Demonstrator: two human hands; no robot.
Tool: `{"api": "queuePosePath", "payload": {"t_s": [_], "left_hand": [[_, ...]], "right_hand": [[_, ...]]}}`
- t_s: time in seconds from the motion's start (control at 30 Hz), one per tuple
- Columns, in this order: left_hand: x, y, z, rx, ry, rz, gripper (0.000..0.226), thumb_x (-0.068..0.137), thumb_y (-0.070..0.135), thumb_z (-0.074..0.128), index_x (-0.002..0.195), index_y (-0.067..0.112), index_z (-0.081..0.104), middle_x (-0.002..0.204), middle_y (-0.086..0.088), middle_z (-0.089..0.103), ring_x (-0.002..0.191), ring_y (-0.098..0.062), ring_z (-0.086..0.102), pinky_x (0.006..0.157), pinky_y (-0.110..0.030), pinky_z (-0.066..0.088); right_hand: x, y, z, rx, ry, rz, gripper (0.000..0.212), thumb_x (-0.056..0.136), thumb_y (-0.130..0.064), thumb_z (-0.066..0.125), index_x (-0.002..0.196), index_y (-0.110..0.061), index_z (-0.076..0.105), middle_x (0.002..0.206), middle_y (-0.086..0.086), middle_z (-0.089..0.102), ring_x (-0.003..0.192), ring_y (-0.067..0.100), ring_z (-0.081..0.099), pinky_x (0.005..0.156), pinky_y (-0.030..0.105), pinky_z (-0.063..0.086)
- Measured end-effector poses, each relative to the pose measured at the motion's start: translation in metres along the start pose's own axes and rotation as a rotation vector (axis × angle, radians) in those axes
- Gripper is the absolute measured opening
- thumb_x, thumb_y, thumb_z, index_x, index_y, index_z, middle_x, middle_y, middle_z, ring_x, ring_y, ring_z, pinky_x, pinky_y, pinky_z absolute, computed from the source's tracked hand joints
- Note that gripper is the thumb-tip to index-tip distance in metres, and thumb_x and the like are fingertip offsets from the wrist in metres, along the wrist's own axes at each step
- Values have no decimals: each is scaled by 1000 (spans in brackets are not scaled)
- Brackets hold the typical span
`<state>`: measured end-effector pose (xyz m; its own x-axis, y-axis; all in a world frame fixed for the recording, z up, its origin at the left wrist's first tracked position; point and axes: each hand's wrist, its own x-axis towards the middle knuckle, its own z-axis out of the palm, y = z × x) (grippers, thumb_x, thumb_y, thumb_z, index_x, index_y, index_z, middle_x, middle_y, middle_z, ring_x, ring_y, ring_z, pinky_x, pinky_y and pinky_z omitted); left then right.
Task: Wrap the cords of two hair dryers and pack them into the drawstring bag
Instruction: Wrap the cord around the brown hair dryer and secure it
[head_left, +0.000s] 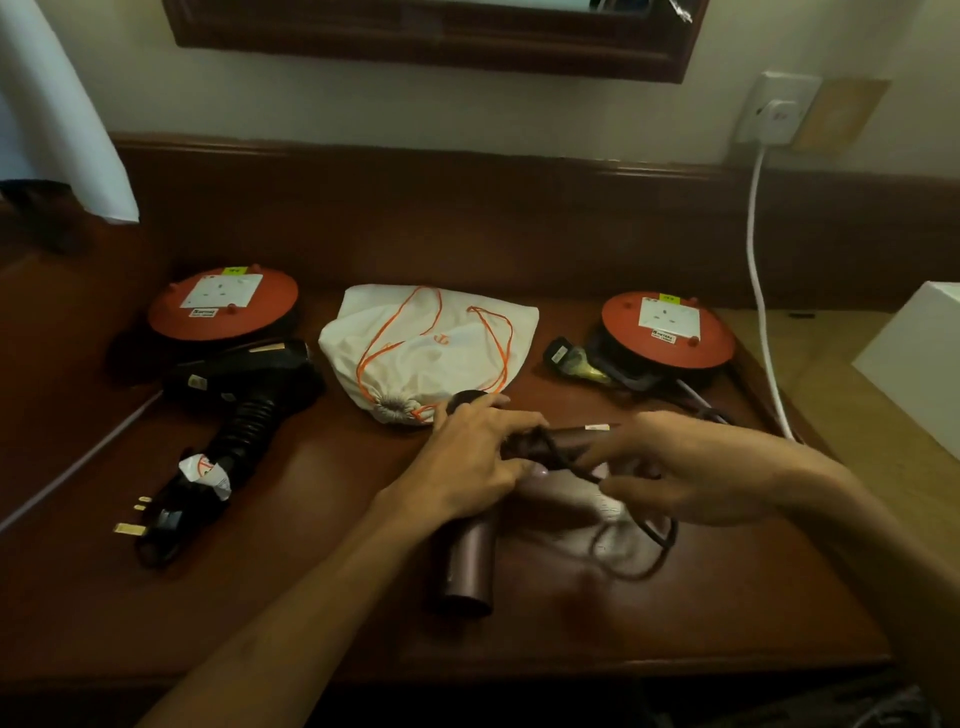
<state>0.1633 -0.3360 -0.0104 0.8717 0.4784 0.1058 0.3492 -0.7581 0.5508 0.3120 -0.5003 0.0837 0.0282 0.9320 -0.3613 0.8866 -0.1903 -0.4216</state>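
Note:
A pinkish-brown hair dryer (466, 566) lies on the wooden desk (623, 623) in front of me, barrel pointing toward me. My left hand (475, 457) grips its body where the handle joins. My right hand (675, 473) pinches its dark cord (639, 551), which crosses the handle and trails in loose loops to the right. A black hair dryer (244, 384) lies at the left with its cord wound round the handle and its plug (156, 519) beside it. The white drawstring bag (431, 348) with orange strings lies shut behind my hands.
Two red cable reels (223, 306) (670, 332) with sockets sit at the back left and back right. A white cable (763, 291) runs from a wall socket (774, 114) down the right side. A lampshade (57, 114) stands far left, a white box (919, 358) far right.

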Motion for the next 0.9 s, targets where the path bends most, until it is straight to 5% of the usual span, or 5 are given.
{"api": "queuePosePath", "payload": {"t_s": [0.2, 0.37, 0.47, 0.67, 0.9], "left_hand": [[0, -10, 0, -113, 131, 0, 40, 80, 49, 78, 117, 36, 70, 111, 6, 61, 106, -15, 51, 104, -42, 37], [4, -6, -2, -140, 120, -28, 39, 72, 49, 75, 109, 37, 71, 106, 5, 64, 104, -21, 58, 101, -53, 42], [4, -7, -4, -87, 92, -34, 42, 77, 34, 80, 118, 36, 69, 117, 4, 63, 114, -26, 54, 108, -49, 37], [-3, -21, -15, -192, 57, 20, 50, 72, 29, 87, 120, 33, 73, 113, 6, 68, 118, -15, 58, 103, -45, 46], [-19, -38, -28, -294, -34, 62, 54, 74, 28, 88, 124, 39, 71, 138, 10, 57, 136, -9, 45, 116, -43, 35]], "right_hand": [[-29, 45, 12, 58, 592, 191, 48, 73, -73, 47, 68, -30, 69, 62, 2, 63, 56, 22, 59, 50, 32, 45], [-21, 20, 70, 202, 330, 30, 29, 96, -49, 51, 121, -46, 66, 97, -32, 68, 94, -12, 64, 76, 13, 53], [-2, 24, 108, -225, 376, 58, 38, 103, -48, 38, 139, -46, 52, 96, -14, 74, 80, 11, 69, 70, 30, 56], [34, 29, 107, -428, 340, 132, 34, 104, -42, 40, 134, -37, 56, 97, -4, 72, 86, 23, 66, 67, 32, 45], [92, 89, 91, 1, 366, 199, 14, 99, -28, 60, 105, -16, 62, 89, -10, 59, 76, 4, 59, 64, 9, 47]]}}
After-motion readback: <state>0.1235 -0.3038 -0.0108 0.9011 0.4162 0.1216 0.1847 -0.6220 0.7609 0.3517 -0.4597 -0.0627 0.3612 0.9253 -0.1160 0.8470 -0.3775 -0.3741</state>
